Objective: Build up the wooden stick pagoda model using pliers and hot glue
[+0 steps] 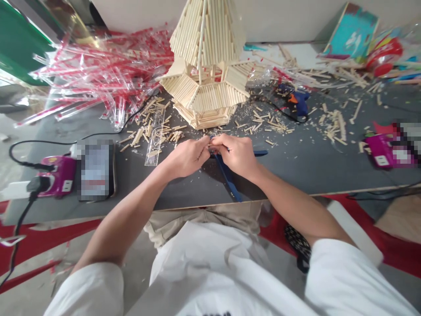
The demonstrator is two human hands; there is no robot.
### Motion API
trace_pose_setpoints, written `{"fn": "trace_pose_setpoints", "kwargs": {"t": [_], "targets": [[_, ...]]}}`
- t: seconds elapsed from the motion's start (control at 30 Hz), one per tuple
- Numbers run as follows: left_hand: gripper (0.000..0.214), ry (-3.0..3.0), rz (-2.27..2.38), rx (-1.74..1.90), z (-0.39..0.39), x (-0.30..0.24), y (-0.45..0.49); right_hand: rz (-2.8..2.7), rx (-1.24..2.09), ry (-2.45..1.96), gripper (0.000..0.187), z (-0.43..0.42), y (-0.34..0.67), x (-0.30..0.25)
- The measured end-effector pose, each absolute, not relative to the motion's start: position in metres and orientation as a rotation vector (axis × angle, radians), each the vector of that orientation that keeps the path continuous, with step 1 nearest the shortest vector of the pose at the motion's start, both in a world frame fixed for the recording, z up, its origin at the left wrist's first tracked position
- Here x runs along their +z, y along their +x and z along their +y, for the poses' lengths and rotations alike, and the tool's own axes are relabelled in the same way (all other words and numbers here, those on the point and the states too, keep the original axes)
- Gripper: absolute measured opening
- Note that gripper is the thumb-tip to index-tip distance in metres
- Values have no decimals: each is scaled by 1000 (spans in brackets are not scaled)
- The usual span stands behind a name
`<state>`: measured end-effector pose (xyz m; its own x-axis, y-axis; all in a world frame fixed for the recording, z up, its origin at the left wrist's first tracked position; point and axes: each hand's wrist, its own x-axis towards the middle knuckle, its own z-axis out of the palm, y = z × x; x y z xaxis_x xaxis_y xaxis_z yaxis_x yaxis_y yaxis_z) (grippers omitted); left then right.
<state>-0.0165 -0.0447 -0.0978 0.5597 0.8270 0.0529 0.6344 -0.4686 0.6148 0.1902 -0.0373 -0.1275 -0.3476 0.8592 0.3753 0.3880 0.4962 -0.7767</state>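
My left hand [190, 156] and my right hand [240, 157] meet over the near part of the table, fingertips pinched together and almost touching. Something small and thin seems to be between them, but the fingers hide most of it. Beneath my hands lies a dark blue tool with two long arms [229, 179]; one arm points toward me, the other sticks out past my right hand. Just beyond stands a tiered model of pale wooden sticks [215, 96], with a steep roof above a flared lower tier. Neither hand touches it.
Clear plastic wrappers with red strips [112, 74] pile up at the back left. Cut stick pieces [144, 131] surround a transparent ruler [154, 140]. A blue glue gun [300, 102] lies right. A phone [96, 171] and purple power socket [59, 175] sit left.
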Motion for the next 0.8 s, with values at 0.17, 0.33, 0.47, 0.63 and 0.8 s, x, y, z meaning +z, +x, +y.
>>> {"fn": "trace_pose_setpoints", "kwargs": {"t": [0.17, 0.33, 0.47, 0.63, 0.8], "targets": [[16, 2245, 1203, 481, -47, -97, -13, -2047, 626, -1024, 23, -38, 194, -130], [21, 2225, 1172, 518, -43, -102, -14, -2058, 652, -1036, 23, -36, 197, -128], [25, 2250, 1101, 572, -42, -100, -20, -1937, 712, -1055, 15, -36, 198, -125], [22, 2380, 1133, 442, -44, -98, -28, -1800, 807, -1096, 16, -37, 197, -120], [17, 2412, 1162, 487, -43, -103, -30, -1913, 746, -1166, 39, -41, 213, -107]]}}
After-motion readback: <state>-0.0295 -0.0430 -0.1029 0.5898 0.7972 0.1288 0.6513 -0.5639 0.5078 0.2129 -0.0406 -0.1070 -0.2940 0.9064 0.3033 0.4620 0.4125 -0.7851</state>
